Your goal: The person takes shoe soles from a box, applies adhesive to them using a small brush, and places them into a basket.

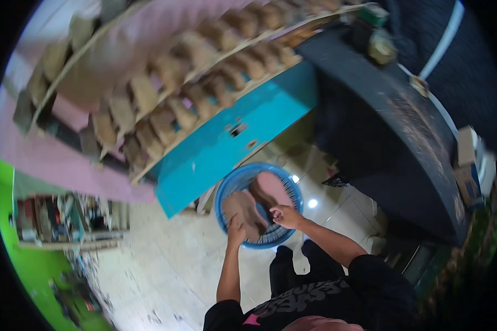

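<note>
A round blue plastic basket (221, 208) stands on the floor in front of my feet. Over its left half is a brown shoe last (241, 209), with a strip of pink along its right side. My left hand (236, 231) grips this last at its lower left edge. My right hand (286, 216) is closed above the basket's right side, its fingers curled together; whatever they may hold is too small to tell. Just beyond that hand, a pink sole-shaped piece (273, 186) lies in the basket beside a darker brown shape (262, 193).
Rows of brown shoe lasts (163, 124) fill the slanted shelves ahead, above a turquoise board (215, 149). A long dark surface (389, 110) curves along the right. Farther left stands a cluttered low shelf (72, 220) by a green wall (25, 265). Pale tiles (165, 265) cover the floor.
</note>
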Demonstrator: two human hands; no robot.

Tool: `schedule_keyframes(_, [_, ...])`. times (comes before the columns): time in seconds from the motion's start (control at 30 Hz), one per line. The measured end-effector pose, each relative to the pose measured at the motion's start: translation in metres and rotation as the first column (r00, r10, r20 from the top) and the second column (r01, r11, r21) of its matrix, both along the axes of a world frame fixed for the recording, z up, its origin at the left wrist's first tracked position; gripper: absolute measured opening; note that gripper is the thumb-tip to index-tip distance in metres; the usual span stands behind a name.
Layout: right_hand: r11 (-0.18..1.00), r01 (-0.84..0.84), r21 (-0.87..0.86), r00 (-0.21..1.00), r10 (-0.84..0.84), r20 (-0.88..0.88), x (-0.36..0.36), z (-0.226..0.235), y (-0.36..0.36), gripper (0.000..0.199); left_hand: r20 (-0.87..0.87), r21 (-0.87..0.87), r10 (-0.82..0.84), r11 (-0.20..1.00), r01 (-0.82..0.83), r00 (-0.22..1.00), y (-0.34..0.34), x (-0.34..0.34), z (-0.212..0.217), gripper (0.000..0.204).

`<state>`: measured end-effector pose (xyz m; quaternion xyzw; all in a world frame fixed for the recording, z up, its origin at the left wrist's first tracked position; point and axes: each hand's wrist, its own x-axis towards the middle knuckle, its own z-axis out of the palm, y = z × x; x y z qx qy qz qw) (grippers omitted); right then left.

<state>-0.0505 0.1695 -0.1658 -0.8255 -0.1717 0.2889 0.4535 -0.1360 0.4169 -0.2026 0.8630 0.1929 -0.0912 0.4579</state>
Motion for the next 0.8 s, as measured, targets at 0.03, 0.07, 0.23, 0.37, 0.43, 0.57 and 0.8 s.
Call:
schedule_keyframes(0.03, [0.998,0.045,0.044,0.997,-0.048,0.068,0.003,0.006,-0.025,0.041,0.007,-0.118,-0.003,0.993,0.004,1.0,-0.011,0.014,0.015,0.064])
schedule_keyframes(0.07, [0.993,0.082,0.089,0.987,-0.093,0.134,0.004,0.013,-0.051,0.04,0.004,-0.233,-0.005,0.973,0.006,1.0,-0.023,0.027,0.028,0.065])
schedule_keyframes(0.23, [0.931,0.349,0.108,0.898,-0.365,0.245,0.0,0.077,-0.169,0.038,0.243,-0.189,-0.172,0.957,0.22,0.955,-0.099,0.097,0.05,0.071])
schedule_keyframes(0.37, [0.831,0.534,0.155,0.76,-0.552,0.343,-0.021,0.148,-0.25,0.032,0.499,-0.11,-0.248,0.932,0.345,0.83,-0.194,0.149,0.092,0.074])
schedule_keyframes(0.43, [0.755,0.624,0.203,0.675,-0.651,0.348,-0.044,0.158,-0.317,0.031,0.564,-0.279,-0.186,0.874,0.397,0.804,-0.277,0.153,0.136,0.071])
schedule_keyframes(0.57, [0.608,0.715,0.346,0.485,-0.787,0.381,-0.072,0.178,-0.411,0.028,0.708,-0.267,-0.265,0.758,0.595,0.655,-0.391,0.171,0.2,0.064])
schedule_keyframes(0.8, [0.389,0.798,0.46,0.221,-0.9,0.376,-0.115,0.219,-0.532,0.026,0.737,-0.313,-0.4,0.513,0.8,0.545,-0.556,0.175,0.252,0.067])
